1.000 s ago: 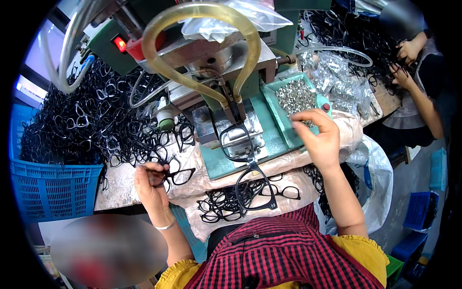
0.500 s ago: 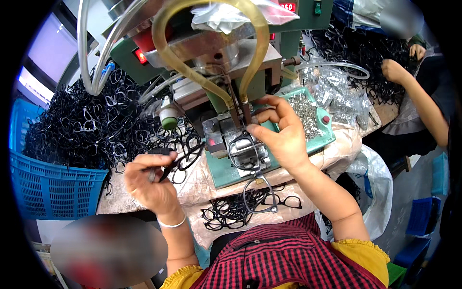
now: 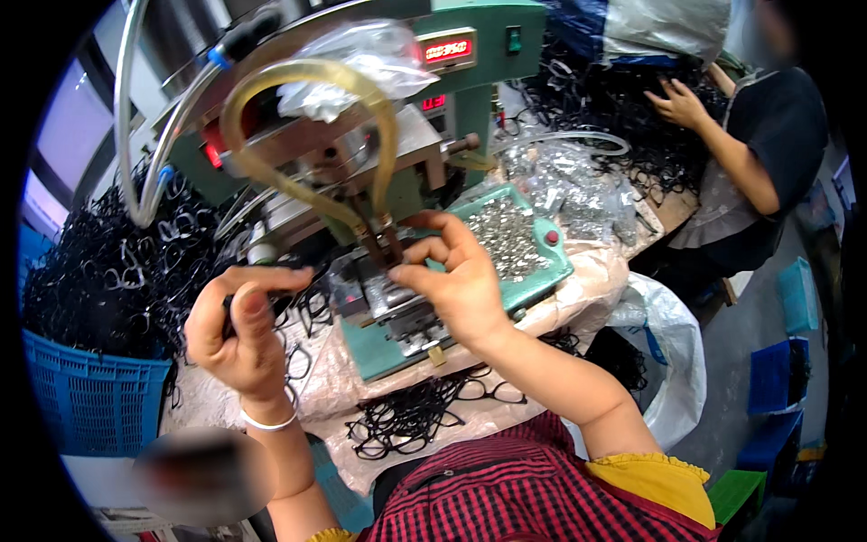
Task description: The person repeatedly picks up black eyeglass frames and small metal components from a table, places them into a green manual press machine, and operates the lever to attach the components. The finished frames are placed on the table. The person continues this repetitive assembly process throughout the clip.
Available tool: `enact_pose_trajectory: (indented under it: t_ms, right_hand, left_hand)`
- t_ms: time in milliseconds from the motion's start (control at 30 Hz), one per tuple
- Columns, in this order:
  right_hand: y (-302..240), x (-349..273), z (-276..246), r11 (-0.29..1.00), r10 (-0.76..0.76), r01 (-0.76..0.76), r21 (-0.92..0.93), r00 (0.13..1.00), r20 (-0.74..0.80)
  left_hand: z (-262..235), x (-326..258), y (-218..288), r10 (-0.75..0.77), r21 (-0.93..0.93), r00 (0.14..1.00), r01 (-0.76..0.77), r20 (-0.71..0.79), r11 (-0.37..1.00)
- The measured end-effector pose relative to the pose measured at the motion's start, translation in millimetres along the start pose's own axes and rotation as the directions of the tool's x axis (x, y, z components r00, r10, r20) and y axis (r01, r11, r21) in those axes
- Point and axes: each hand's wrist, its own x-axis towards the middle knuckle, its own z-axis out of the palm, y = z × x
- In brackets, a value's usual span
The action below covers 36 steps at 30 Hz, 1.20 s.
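"While the head view looks down over the bench (image 3: pixel 203 402), where's your right hand (image 3: pixel 461 285)?"

"Right up at the machine (image 3: pixel 420 149)! My thumb and forefinger are bent in close beside its narrow prongs (image 3: pixel 386 242). Is that grip pinching anything? I can't tell; my own fingers hide it."

"And your left hand (image 3: pixel 237 339)?"

"Raised out to the left, forefinger stretched toward the machine, thumb standing up. A dark sliver (image 3: pixel 228 316) shows by the curled fingers, but whether that grip is pressed on it, I can't tell."

"The spectacles?"

"A tangle of black frames (image 3: pixel 402 420) lies on the crinkled sheet (image 3: pixel 336 443), between the machine and my checked apron (image 3: pixel 470 488), one pair (image 3: pixel 492 390) sticking out at its right! And a far bigger heap (image 3: pixel 117 262) rises at the left, above the blue basket (image 3: pixel 90 397)."

"Those little metal pieces (image 3: pixel 506 235)?"

"Glinting in the green tray (image 3: pixel 562 260), just right of my right hand!"

"Anyone else?"

"A co-worker's hand (image 3: pixel 684 107), upper right, beside more dark frames, well apart from mine."
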Motion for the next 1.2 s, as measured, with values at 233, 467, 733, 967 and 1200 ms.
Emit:
enact_pose_trajectory:
  t_ms: [233,467,733,967,1200]
  right_hand:
    - [-24,-30,-9,0.913,-0.150,0.208,-0.352,0.971,0.184]
    - [-9,-46,-130,-0.021,-0.233,-0.082,-0.996,0.970,-0.075]
    - [13,14,-127,0.215,-0.356,0.034,-0.976,0.933,-0.046]
    - [59,26,-127,-0.089,-0.386,0.390,-0.917,0.835,0.392]
    - [25,37,-184,0.058,-0.470,0.098,-0.994,0.880,0.060]
  left_hand:
    - [-12,-22,40,0.203,0.290,0.903,-0.324,0.379,0.900]
    - [45,-59,23,0.527,-0.025,0.750,-0.566,0.400,0.824]
    - [54,-49,22,0.526,-0.064,0.756,-0.547,0.390,0.834]
    - [55,-56,20,0.504,-0.045,0.754,-0.538,0.421,0.842]
    - [-29,-170,-18,0.176,0.367,0.981,-0.195,0.086,0.910]
